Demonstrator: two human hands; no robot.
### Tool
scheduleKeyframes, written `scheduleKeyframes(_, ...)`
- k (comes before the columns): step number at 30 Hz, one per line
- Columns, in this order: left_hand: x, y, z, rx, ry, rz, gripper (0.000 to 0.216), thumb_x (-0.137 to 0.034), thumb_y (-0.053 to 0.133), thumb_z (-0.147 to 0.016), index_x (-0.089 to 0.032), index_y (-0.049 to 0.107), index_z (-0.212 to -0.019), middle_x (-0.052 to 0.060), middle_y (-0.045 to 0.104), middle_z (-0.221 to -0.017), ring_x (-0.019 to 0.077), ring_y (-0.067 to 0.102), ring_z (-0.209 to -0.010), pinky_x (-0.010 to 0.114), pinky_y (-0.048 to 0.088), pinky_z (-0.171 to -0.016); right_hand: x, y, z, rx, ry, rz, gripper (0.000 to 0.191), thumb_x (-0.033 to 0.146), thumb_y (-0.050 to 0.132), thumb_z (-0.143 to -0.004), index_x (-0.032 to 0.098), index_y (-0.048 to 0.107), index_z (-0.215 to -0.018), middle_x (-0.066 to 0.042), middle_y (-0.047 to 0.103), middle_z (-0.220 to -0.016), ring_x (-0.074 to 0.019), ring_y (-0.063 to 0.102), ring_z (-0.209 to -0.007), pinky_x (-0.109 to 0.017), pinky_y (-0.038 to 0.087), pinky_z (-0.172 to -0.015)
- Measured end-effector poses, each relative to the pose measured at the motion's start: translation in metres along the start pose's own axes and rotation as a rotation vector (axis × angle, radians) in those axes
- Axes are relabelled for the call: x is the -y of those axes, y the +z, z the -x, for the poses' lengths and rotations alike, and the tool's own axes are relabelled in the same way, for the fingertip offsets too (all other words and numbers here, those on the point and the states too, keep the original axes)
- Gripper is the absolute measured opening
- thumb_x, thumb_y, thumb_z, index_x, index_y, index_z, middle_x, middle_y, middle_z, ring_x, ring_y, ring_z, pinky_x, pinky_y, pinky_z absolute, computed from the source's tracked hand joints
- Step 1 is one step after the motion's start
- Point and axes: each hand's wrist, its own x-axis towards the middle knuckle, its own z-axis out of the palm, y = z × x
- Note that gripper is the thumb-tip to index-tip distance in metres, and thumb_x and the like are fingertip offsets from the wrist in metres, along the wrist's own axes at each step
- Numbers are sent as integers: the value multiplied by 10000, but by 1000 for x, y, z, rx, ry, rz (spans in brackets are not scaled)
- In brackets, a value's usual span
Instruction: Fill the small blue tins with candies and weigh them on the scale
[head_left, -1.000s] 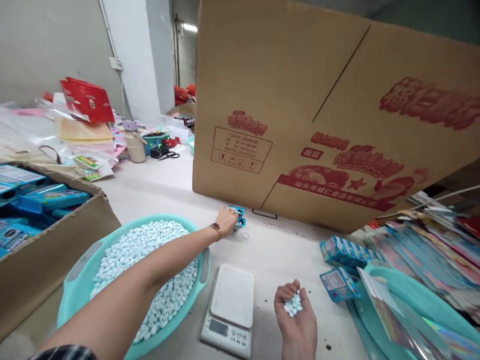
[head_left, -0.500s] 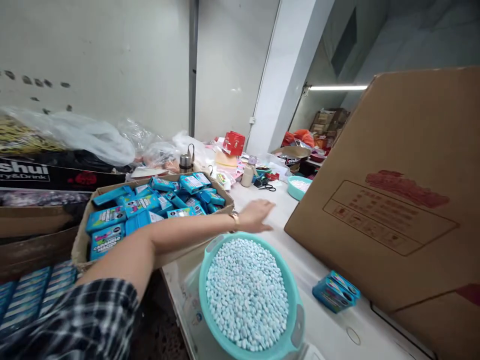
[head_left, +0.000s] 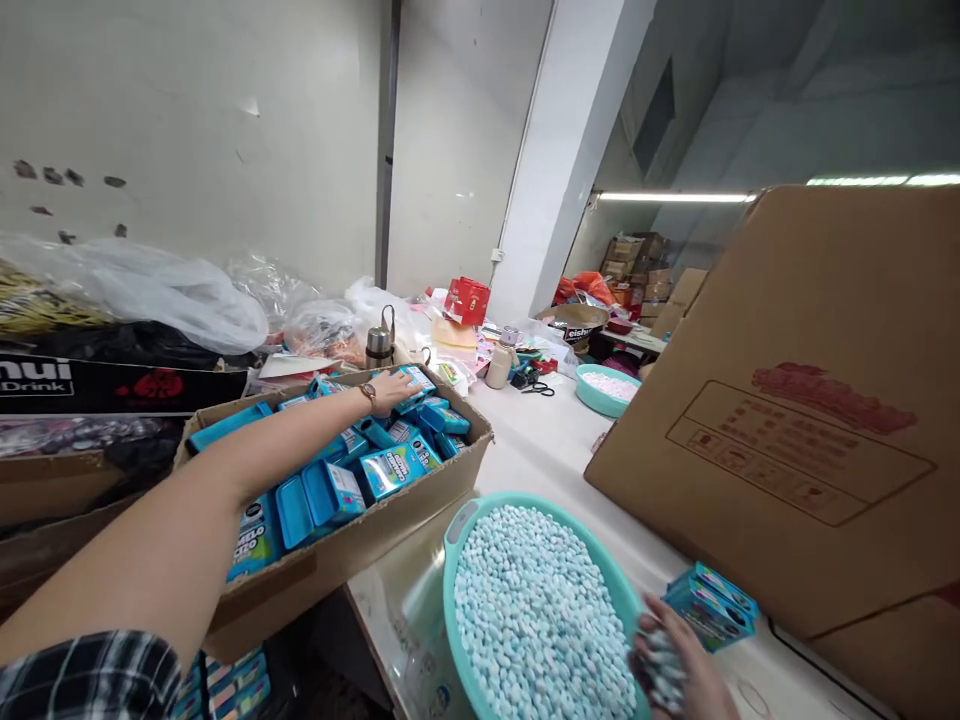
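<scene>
My left hand (head_left: pixel 392 391) reaches into a cardboard carton (head_left: pixel 420 515) of blue candy boxes (head_left: pixel 394 470). Its fingers lie stretched over a small blue box near the carton's far side. At the lower right, my right hand (head_left: pixel 694 665) is curled around a handful of pale blue and white candies (head_left: pixel 661 668), partly blurred. It hovers at the right rim of a turquoise basin (head_left: pixel 452 590) heaped with the same candies (head_left: pixel 536 610). Just beyond that hand, a few blue candy boxes (head_left: pixel 712 605) stand together on the table.
A large brown carton (head_left: pixel 795 310) walls off the right side. Toward the back are a second turquoise basin (head_left: pixel 600 400), scissors (head_left: pixel 538 388), a beige bottle (head_left: pixel 498 366), a steel flask (head_left: pixel 379 347) and a red box (head_left: pixel 466 300). Plastic bags (head_left: pixel 180 290) lie along the wall.
My left hand has moved left, from above the table past the basin to the boxes in the carton. My right hand has come into view holding candies. The view has shifted slightly.
</scene>
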Motion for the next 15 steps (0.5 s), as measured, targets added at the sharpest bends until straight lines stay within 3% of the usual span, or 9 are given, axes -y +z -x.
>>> scheduleKeyframes(1,2,6,-3,-2,16,12,832,-26,690,-579,-195,473,-1365,186,553,-1256,343,520,-1139,433,429,-915,-3,15,-3,62,-13,131,505,648,687,-677,266,671,-1008,-76,668,-887,-267,658,-795,-435,557,-708)
scheduleKeyframes(3,5,15,-8,-18,37,50,720,-24,667,-602,-184,531,-1291,167,590,-1175,309,547,-1091,403,438,-901,-6,43,-6,214,-147,462,555,622,706,-669,244,696,-1075,-96,678,-1101,-344,594,-1098,-515,454,-984)
scheduleKeyframes(5,8,19,-9,-52,37,101,574,-32,627,-647,-166,577,-1203,155,609,-1131,283,559,-1073,386,436,-915,-1,71,-7,338,-327,685,502,593,679,-721,244,712,-1080,-100,652,-1192,-361,526,-1202,-519,385,-1056)
scheduleKeyframes(7,14,17,-5,-102,16,161,493,-53,607,-672,-155,597,-1154,151,619,-1124,276,565,-1081,388,428,-948,14,108,-6,386,-464,724,429,553,588,-830,240,697,-1101,-106,646,-1185,-327,552,-1166,-469,433,-1008)
scheduleKeyframes(11,30,-6,27,-253,-74,292,597,-114,590,-690,-162,541,-1283,144,607,-1239,285,565,-1150,394,420,-1004,57,232,-3,587,-696,597,312,412,455,-952,211,653,-1086,-99,659,-1051,-257,611,-1003,-373,489,-881)
scheduleKeyframes(13,38,-24,56,-342,-135,356,608,-146,572,-718,-167,522,-1324,129,607,-1280,277,567,-1179,381,421,-1026,74,305,-2,639,-814,618,295,353,502,-932,196,624,-1150,-107,651,-1104,-271,595,-1041,-389,471,-915)
scheduleKeyframes(15,41,-43,91,-414,-182,416,566,-177,566,-747,-187,547,-1313,96,627,-1281,254,584,-1181,352,432,-1032,83,370,-2,679,-845,762,398,373,544,-909,163,570,-1245,-149,623,-1195,-324,558,-1127,-444,451,-951)
